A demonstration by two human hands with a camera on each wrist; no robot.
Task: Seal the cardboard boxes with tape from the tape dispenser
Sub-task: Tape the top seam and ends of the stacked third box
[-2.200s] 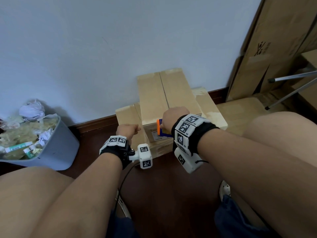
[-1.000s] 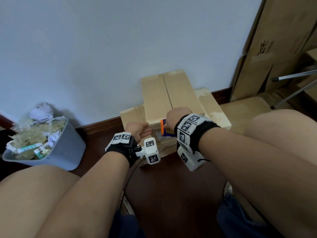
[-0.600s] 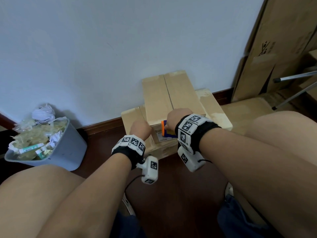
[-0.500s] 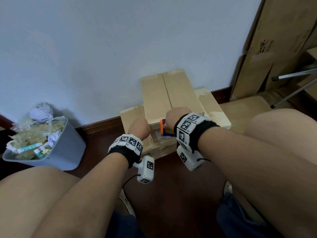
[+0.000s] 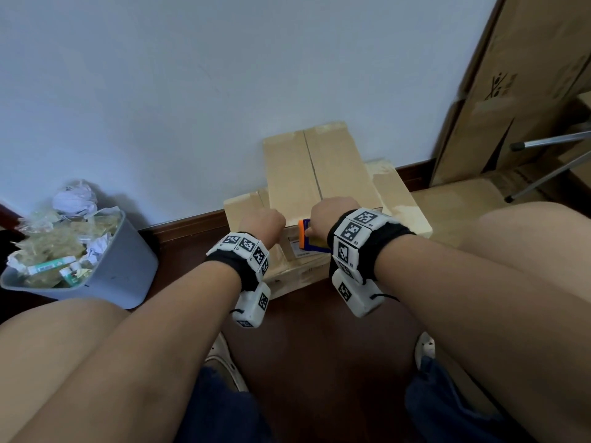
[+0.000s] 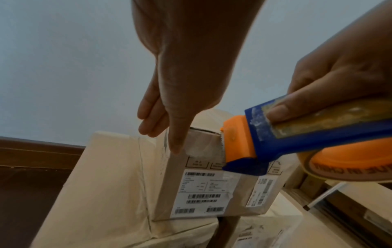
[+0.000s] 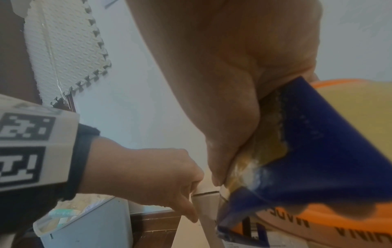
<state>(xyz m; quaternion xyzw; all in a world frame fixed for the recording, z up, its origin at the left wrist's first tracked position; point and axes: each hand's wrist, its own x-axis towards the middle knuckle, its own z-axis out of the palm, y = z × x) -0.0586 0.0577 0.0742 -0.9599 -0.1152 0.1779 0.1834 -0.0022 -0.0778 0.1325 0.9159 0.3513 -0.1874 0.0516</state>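
My right hand (image 6: 343,70) is wrapped round the dispenser (image 6: 282,139), thumb pressed flat on the tape roll, and its orange nose sits against the upper front of the top box (image 6: 212,188). My left hand (image 6: 186,70) has its fingers (image 6: 148,115) straight, laid along the box's left side, with the thumb pinning the loose tape end (image 6: 203,147) at the front corner. The box rests on a second, wider box (image 5: 246,206) on the floor by the wall.

I judge the top box light and fairly stiff: it should slide or tip on the one beneath if I pull tape without bracing it, so the left hand belongs where it is, at the corner near the tape end. The cardboard will dent at its edges if squeezed hard. The tape itself is thin, sticky and quick to wrinkle or fold onto itself, so it wants steady tension. The dispenser is hard plastic with a toothed blade at the nose; I should hold it by the blue body, well back from the teeth.

The head view shows the stack as a whole, the top seam (image 5: 311,167) and a full bin (image 5: 121,266) to the left, but my hands hide the contact. The left wrist view shows just that: thumb on tape, blade at the box face, shipping labels below. The right wrist view shows my grip from beneath, and the left hand's thumb at the corner.
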